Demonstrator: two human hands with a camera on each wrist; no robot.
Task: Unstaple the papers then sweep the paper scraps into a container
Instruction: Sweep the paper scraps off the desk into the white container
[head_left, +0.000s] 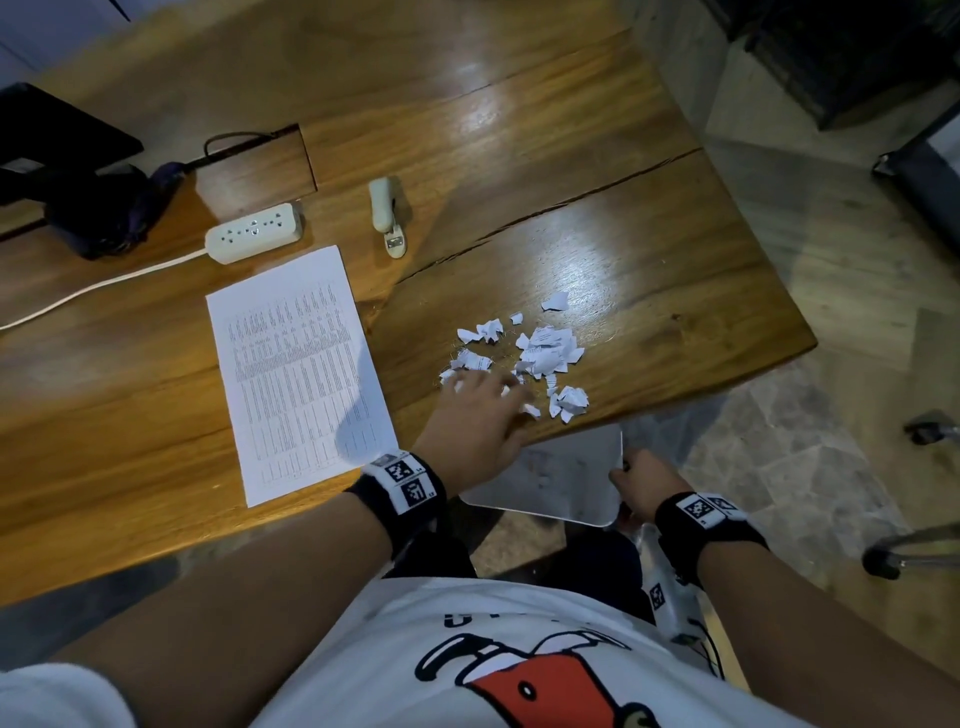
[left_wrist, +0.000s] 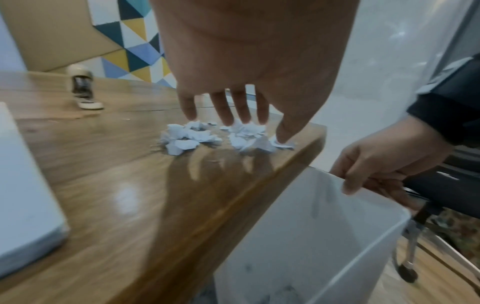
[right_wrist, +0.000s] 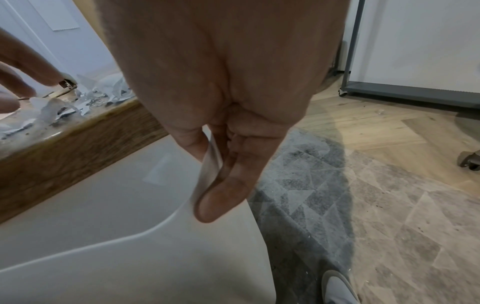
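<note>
White paper scraps (head_left: 540, 353) (left_wrist: 197, 136) (right_wrist: 85, 96) lie in a loose heap near the table's front right edge. My left hand (head_left: 483, 410) (left_wrist: 233, 115) reaches over them with straight, spread fingers, the fingertips (left_wrist: 228, 120) touching the near scraps. A white plastic container (head_left: 561, 478) (left_wrist: 324, 236) (right_wrist: 116, 216) hangs just below the table edge, under the heap. My right hand (head_left: 636, 480) (left_wrist: 374, 170) (right_wrist: 218, 164) pinches its rim, thumb outside and fingers inside. A printed sheet of paper (head_left: 301, 364) lies flat left of the scraps.
A cream stapler (head_left: 385, 213) (left_wrist: 84, 90) and a white power strip (head_left: 254, 231) sit further back on the wooden table (head_left: 675, 291). Dark objects stand at the far left (head_left: 78, 182). Chair wheels (head_left: 883, 561) are on the floor to the right.
</note>
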